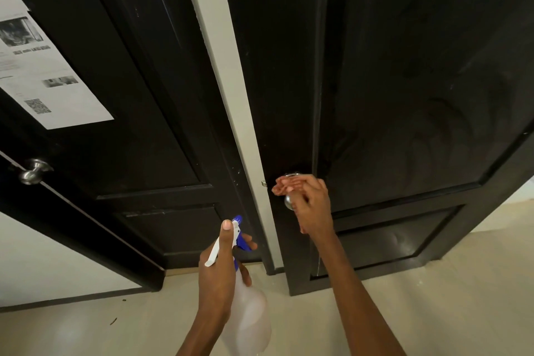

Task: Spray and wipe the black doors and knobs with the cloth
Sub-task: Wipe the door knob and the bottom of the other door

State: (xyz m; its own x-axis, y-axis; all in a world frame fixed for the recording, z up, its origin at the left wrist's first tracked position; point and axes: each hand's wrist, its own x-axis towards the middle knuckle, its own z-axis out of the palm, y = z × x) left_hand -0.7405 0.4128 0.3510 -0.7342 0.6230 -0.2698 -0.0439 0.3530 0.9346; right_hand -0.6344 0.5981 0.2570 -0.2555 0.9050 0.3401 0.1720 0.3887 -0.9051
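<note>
Two black panelled doors fill the view: the left door and the right door. My left hand grips a translucent spray bottle by its neck. My thumb lies along the bottle's blue and white trigger head, whose nozzle points at the doors. My right hand is at the right door's silver knob, its fingers curled around what looks like a pinkish-orange cloth pressed on top of the knob. Most of that knob is hidden by the hand.
A white frame strip separates the doors. The left door carries a taped paper notice and its own silver knob. Beige floor lies below, with a white wall at lower left.
</note>
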